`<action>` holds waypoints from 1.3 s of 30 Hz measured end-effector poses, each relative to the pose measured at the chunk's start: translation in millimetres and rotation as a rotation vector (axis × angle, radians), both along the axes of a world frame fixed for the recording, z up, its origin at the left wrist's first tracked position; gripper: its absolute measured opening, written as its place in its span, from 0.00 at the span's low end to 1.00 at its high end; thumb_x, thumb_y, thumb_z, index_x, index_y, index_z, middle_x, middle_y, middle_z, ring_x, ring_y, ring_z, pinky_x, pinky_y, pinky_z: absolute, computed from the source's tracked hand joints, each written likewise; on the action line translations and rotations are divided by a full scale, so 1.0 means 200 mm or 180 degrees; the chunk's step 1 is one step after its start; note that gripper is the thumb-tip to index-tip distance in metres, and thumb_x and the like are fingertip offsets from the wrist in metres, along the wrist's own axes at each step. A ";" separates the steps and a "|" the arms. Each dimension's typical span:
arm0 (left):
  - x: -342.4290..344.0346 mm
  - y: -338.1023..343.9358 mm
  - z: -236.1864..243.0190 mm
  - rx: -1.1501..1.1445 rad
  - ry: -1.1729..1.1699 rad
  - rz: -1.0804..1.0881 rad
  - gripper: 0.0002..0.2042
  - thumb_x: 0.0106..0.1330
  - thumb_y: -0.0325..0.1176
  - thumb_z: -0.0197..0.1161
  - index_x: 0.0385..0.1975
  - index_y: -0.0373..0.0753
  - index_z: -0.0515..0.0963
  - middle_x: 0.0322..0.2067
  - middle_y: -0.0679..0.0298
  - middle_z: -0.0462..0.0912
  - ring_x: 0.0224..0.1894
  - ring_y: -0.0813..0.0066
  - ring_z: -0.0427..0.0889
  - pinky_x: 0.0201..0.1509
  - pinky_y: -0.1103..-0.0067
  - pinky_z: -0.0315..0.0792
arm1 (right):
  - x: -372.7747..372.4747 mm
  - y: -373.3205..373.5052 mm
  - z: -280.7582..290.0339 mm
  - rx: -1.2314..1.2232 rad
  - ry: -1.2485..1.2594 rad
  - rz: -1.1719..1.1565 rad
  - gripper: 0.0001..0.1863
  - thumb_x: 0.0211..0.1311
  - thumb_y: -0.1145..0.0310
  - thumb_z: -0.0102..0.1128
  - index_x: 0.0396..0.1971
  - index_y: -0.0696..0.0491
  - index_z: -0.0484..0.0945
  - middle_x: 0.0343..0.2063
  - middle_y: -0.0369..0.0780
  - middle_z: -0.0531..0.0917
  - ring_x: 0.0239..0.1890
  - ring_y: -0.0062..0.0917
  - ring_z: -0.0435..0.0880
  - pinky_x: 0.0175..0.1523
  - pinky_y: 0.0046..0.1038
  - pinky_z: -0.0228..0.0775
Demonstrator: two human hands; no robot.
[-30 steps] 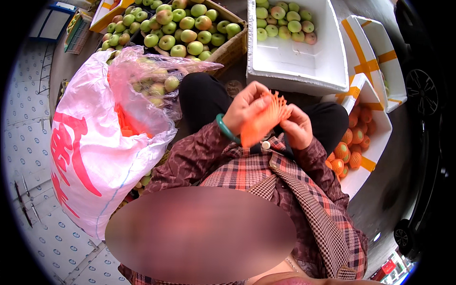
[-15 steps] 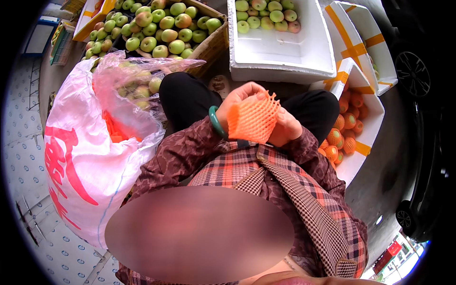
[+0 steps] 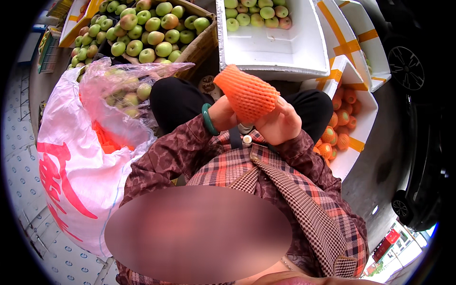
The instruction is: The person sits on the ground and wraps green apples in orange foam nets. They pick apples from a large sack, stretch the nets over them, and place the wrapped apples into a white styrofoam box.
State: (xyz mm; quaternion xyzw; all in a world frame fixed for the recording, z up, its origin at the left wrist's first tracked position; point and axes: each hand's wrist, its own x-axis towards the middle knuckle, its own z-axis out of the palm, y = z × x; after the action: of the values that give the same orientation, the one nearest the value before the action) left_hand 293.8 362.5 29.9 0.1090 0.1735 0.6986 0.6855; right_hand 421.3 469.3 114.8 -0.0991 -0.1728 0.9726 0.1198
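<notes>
An orange foam fruit net (image 3: 249,96) is up in front of my lap, stretched out and slanting down to the right. My left hand (image 3: 222,115), with a green bangle at the wrist, holds it from the left; the net covers most of those fingers. At its lower right end, my right hand (image 3: 281,124) grips the net, fingers bent and pressed together. Whether a fruit is inside the net cannot be seen. To my left stands a large white sack (image 3: 71,166) with red print and more orange netting (image 3: 108,140) in its mouth.
A white foam box (image 3: 275,52) with green apples stands ahead. Left of it, a crate holds many green-red apples (image 3: 154,38). Clear plastic film (image 3: 118,85) lies over apples by the sack. On the right, another foam box (image 3: 358,137) holds net-wrapped fruit (image 3: 342,118). A dark car (image 3: 418,142) is beyond.
The net has turned and tilted, its far end now pointing up to the left. My left hand has dropped lower behind it. The whole view has shifted slightly.
</notes>
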 end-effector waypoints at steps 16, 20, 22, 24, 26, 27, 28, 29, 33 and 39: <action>0.01 -0.04 0.24 -0.0205 -0.0127 -0.0689 0.10 0.70 0.29 0.53 0.46 0.33 0.71 0.42 0.58 0.79 0.45 0.72 0.80 0.50 0.77 0.75 | 0.12 -0.04 -0.01 -0.0121 0.0202 0.1317 0.31 0.58 0.62 0.59 0.58 0.63 0.65 0.56 0.45 0.73 0.58 0.32 0.72 0.65 0.35 0.59; 0.03 -0.06 0.20 0.0088 0.0156 -0.0903 0.11 0.70 0.30 0.53 0.47 0.33 0.71 0.43 0.59 0.80 0.46 0.73 0.80 0.51 0.78 0.74 | 0.15 -0.06 -0.02 0.0273 -0.0007 0.1687 0.31 0.57 0.64 0.59 0.59 0.64 0.64 0.57 0.46 0.71 0.61 0.33 0.68 0.66 0.35 0.56; 0.01 -0.06 0.18 0.0339 0.0351 -0.0989 0.11 0.70 0.30 0.53 0.47 0.32 0.71 0.44 0.59 0.80 0.47 0.74 0.79 0.53 0.78 0.73 | 0.16 -0.05 -0.02 0.0545 -0.0052 0.1761 0.39 0.53 0.60 0.62 0.61 0.64 0.59 0.59 0.47 0.68 0.63 0.36 0.66 0.67 0.39 0.54; -0.08 -0.03 0.20 0.0132 0.1018 -0.1081 0.12 0.69 0.31 0.54 0.48 0.32 0.72 0.45 0.59 0.79 0.48 0.74 0.78 0.54 0.78 0.72 | 0.14 -0.04 0.03 0.0754 -0.0227 0.1699 0.46 0.49 0.56 0.66 0.63 0.63 0.56 0.61 0.47 0.66 0.64 0.36 0.65 0.68 0.40 0.53; -0.22 0.01 0.18 0.0083 0.1901 -0.0834 0.12 0.69 0.31 0.55 0.48 0.32 0.73 0.45 0.61 0.79 0.49 0.76 0.77 0.55 0.79 0.70 | 0.08 0.06 0.06 0.1062 -0.0079 0.1389 0.44 0.50 0.56 0.66 0.63 0.62 0.57 0.60 0.46 0.67 0.63 0.34 0.66 0.66 0.38 0.56; -0.31 0.03 0.17 0.0054 0.2342 -0.0497 0.12 0.69 0.31 0.54 0.48 0.33 0.73 0.45 0.61 0.79 0.48 0.76 0.77 0.55 0.79 0.70 | 0.05 0.13 0.05 0.1169 0.0208 0.1087 0.41 0.53 0.59 0.64 0.63 0.62 0.58 0.60 0.45 0.68 0.63 0.32 0.67 0.66 0.36 0.56; -0.41 0.06 0.14 -0.0439 0.2921 -0.0092 0.11 0.69 0.30 0.54 0.47 0.33 0.73 0.42 0.62 0.80 0.45 0.77 0.78 0.52 0.80 0.72 | 0.02 0.21 0.06 0.1410 0.0007 0.0791 0.40 0.55 0.60 0.63 0.63 0.62 0.58 0.60 0.45 0.68 0.62 0.32 0.67 0.65 0.35 0.57; -0.53 0.07 0.14 -0.0668 0.2638 0.0047 0.11 0.69 0.30 0.54 0.47 0.34 0.74 0.38 0.62 0.80 0.42 0.78 0.79 0.48 0.80 0.74 | -0.01 0.30 0.06 0.1646 -0.0197 0.0503 0.39 0.56 0.60 0.62 0.63 0.62 0.57 0.60 0.45 0.69 0.62 0.32 0.67 0.65 0.35 0.57; -0.85 0.02 0.00 -0.1402 0.3053 0.1352 0.12 0.69 0.31 0.53 0.48 0.34 0.73 0.35 0.64 0.79 0.37 0.81 0.78 0.44 0.83 0.74 | -0.18 0.60 -0.05 0.2573 -0.1230 0.0135 0.29 0.61 0.68 0.56 0.61 0.62 0.62 0.57 0.43 0.72 0.60 0.29 0.68 0.65 0.28 0.55; -0.84 0.06 0.09 -0.1484 0.2718 0.1770 0.10 0.66 0.30 0.58 0.45 0.34 0.74 0.32 0.69 0.78 0.35 0.84 0.76 0.40 0.86 0.71 | -0.53 1.01 -0.63 0.5087 -0.2117 0.1144 0.39 0.55 0.54 0.63 0.60 0.64 0.62 0.58 0.48 0.71 0.62 0.30 0.67 0.66 0.27 0.54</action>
State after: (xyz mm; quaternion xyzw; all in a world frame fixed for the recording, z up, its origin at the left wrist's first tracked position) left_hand 125.7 375.3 46.9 0.1778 0.6078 0.6901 0.3504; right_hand 316.0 670.8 -11.6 -0.2348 -0.8398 0.4860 -0.0580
